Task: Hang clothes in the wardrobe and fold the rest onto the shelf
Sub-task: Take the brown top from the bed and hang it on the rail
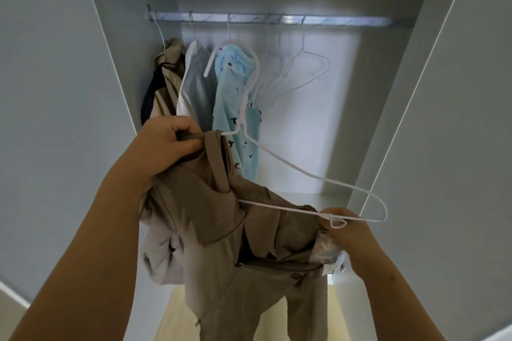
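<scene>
The left hand gripped the tan garment at its neck, in front of the open wardrobe. The right hand pinched one end of a white hanger, whose other end sat inside the garment. Behind, clothes hung on the rail.

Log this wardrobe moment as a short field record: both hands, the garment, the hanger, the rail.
left hand: grips the tan garment at its top edge, where one hanger end enters
right hand: pinches the white wire hanger near its other end
garment state: only partly on the hanger, crumpled between the hands
rail: three hung garments at left, empty hangers to their right
progress: held hanger not yet on the rail
</scene>
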Demonstrator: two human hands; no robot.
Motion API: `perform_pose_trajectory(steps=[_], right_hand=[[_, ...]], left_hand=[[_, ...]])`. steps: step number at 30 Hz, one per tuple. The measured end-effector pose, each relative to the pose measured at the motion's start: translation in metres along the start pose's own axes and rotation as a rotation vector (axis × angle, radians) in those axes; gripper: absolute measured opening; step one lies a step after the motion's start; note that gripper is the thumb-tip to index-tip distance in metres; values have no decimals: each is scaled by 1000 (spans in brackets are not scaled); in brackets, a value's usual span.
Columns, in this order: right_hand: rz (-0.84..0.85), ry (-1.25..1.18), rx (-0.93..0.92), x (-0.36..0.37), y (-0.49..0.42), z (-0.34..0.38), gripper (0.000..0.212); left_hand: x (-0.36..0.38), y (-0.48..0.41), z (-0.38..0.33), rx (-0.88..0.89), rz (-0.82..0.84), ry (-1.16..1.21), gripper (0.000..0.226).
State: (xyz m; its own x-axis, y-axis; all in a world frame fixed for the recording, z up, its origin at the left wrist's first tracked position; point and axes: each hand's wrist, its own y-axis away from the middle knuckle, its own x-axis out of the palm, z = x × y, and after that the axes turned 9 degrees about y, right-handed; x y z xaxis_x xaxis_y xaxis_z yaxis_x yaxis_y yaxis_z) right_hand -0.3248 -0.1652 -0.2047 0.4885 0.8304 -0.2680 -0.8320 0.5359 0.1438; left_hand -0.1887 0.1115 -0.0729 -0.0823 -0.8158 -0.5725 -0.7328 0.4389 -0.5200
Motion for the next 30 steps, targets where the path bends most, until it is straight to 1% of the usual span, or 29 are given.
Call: perform_pose_trajectory(steps=[2, 4, 5, 7, 10, 12, 14, 17, 18, 19, 21, 23, 24, 26, 29, 30], right_hand=[[125, -137, 58, -2, 3, 0, 20], [259, -223, 118, -6, 6, 1, 29], [310, -237, 125, -7, 6, 2, 31], [345, -187, 110, -7, 9, 7, 27], [278, -30, 152, -2, 13, 16, 11], [247, 46, 197, -2, 12, 18, 14], [230, 13, 209, -5, 12, 15, 17], [163, 147, 106, -7, 15, 9, 11], [140, 142, 80, -7, 16, 7, 9], [120, 114, 68, -7, 16, 7, 11], [108, 79, 50, -9, 13, 5, 21], [115, 166, 7, -8, 9, 3, 27], [99, 240, -25, -7, 7, 2, 26], [-21, 403, -73, -4, 4, -2, 22], [-293, 632, 26, -2, 3, -10, 31], [-356, 714, 59, -3, 4, -13, 33]], left_hand=[[4, 0, 2, 6, -68, 2, 12], [9, -2, 4, -6, -147, 16, 12], [12, -2, 4, -14, -179, 22, 11], [18, -5, 5, -44, -220, 47, 11], [26, -7, 3, -54, -236, 79, 7], [29, -8, 2, -42, -234, 70, 4], [31, -9, 0, -34, -232, 76, 1], [31, -11, -4, 1, -249, 111, 9], [31, -11, -5, 12, -256, 123, 11], [31, -11, -6, 19, -261, 136, 10], [29, -11, -7, 21, -271, 158, 9], [28, -11, -9, 20, -276, 185, 12], [27, -10, -9, 24, -276, 198, 13], [26, -8, -10, 39, -273, 211, 15], [24, -6, -9, 60, -250, 196, 15], [22, -5, -9, 67, -249, 191, 15]])
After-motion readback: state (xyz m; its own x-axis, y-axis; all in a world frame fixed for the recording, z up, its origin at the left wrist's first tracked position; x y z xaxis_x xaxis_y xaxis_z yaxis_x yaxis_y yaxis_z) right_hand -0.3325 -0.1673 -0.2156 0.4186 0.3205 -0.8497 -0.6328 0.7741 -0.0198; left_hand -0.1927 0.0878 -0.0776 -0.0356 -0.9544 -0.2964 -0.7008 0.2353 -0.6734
